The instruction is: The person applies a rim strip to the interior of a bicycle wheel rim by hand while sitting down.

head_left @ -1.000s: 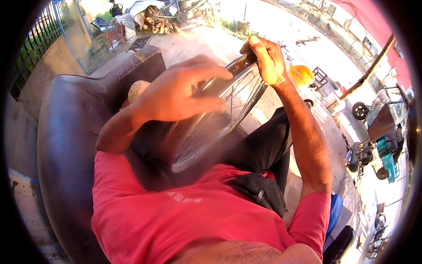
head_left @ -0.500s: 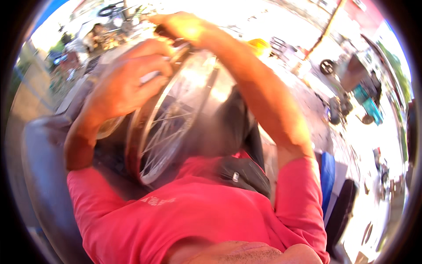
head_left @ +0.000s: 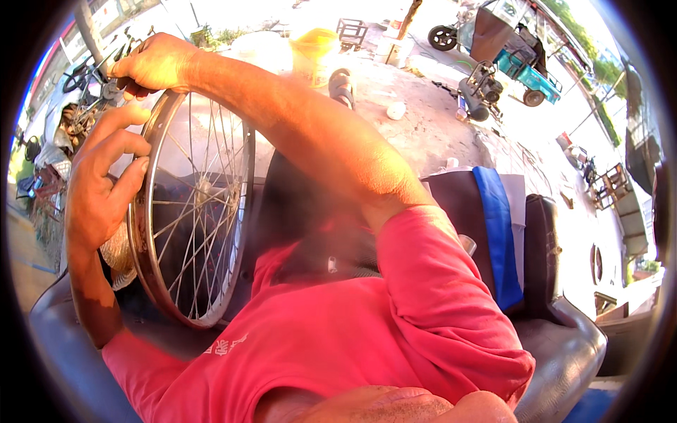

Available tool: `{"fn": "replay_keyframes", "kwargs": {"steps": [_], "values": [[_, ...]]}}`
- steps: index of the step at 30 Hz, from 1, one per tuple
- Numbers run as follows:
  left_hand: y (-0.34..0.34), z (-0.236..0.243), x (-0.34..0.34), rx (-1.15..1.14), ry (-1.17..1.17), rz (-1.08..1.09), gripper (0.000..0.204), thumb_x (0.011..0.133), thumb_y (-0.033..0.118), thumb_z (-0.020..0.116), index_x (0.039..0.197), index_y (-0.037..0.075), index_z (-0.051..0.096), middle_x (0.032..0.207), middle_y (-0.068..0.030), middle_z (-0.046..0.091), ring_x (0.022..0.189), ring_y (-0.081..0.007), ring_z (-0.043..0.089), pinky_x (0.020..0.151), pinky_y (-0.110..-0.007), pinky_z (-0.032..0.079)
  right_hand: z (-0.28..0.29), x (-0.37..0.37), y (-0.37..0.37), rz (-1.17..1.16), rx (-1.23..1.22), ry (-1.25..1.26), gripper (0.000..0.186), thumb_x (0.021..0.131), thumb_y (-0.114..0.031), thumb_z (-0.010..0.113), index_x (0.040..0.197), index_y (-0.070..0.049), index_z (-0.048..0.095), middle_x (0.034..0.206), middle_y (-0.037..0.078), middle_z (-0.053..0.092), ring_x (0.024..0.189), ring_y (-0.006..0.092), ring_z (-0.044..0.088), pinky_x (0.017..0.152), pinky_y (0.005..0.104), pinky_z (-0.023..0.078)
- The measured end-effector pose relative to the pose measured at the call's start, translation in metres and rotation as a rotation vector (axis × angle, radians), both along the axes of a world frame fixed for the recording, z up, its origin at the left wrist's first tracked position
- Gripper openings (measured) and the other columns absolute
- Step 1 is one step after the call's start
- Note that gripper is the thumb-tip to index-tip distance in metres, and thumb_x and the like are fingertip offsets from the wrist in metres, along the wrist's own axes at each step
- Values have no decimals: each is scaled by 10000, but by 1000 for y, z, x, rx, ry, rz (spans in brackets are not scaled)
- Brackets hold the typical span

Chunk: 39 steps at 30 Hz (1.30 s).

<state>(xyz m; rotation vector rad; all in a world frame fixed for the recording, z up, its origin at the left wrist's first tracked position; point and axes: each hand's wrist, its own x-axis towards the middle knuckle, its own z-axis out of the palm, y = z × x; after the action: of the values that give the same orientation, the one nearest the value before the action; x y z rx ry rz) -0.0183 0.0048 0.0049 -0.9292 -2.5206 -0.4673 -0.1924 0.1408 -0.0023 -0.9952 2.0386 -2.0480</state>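
A bare spoked bicycle wheel (head_left: 202, 282) stands upright on the dark leather seat (head_left: 564, 352) at the left of my lap. My left hand (head_left: 106, 180) is at the wheel's left side, fingers curved and apart, fingertips at the rim. My right hand (head_left: 144, 67) reaches across to the top of the wheel with fingers curled closed; what is inside them is hidden. A woven straw object (head_left: 117, 257) shows behind my left wrist. My right forearm covers part of the wheel's upper right, and a haze blurs my lap.
Blue cloth (head_left: 493, 233) lies over the seat at my right. Beyond are a yellow bucket (head_left: 312, 44), a machine on wheels (head_left: 482, 90), a turquoise cargo tricycle (head_left: 522, 70) and a wooden post (head_left: 409, 15). Bicycles and clutter (head_left: 74, 123) stand at the far left.
My right hand has moved far left with the wheel, which now stands more upright. My left hand has shifted left and down. The view has swung, so the surroundings sit differently.
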Motion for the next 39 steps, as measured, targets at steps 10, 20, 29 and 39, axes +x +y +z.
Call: {"fn": "replay_keyframes", "kwargs": {"steps": [10, 20, 29, 39], "values": [[0, 3, -6, -2, -23, -59, 196, 796, -108, 627, 947, 14, 598, 1351, -162, 620, 1285, -335, 589, 1108, -402, 410, 0, -2, 5, -58, 10, 15, 388, 877, -399, 777, 777, -26, 814, 761, 56, 786, 737, 153, 739, 787, 316, 576], [-4, 1, -5, -13, 8, -55, 187, 784, -92, 652, 933, 6, 594, 1341, -157, 628, 1302, -355, 572, 1129, -414, 394, -4, -7, -5, -6, -68, 7, 337, 877, -341, 765, 778, -23, 811, 759, 73, 789, 704, 155, 745, 761, 319, 591], [-9, -4, -5, -11, 5, -35, 250, 757, -119, 577, 971, 10, 586, 1380, -167, 599, 1333, -330, 541, 1148, -395, 362, 4, 7, 12, -41, -58, -12, 253, 866, -240, 739, 748, -21, 784, 730, 74, 764, 611, 132, 700, 570, 314, 549], [-11, -6, -8, -26, 44, -39, 212, 783, -99, 594, 966, 6, 587, 1387, -168, 602, 1347, -336, 537, 1162, -411, 352, 4, 8, 10, -79, -13, -27, 289, 868, -298, 759, 768, -33, 813, 750, 62, 786, 688, 147, 740, 704, 317, 590]]}}
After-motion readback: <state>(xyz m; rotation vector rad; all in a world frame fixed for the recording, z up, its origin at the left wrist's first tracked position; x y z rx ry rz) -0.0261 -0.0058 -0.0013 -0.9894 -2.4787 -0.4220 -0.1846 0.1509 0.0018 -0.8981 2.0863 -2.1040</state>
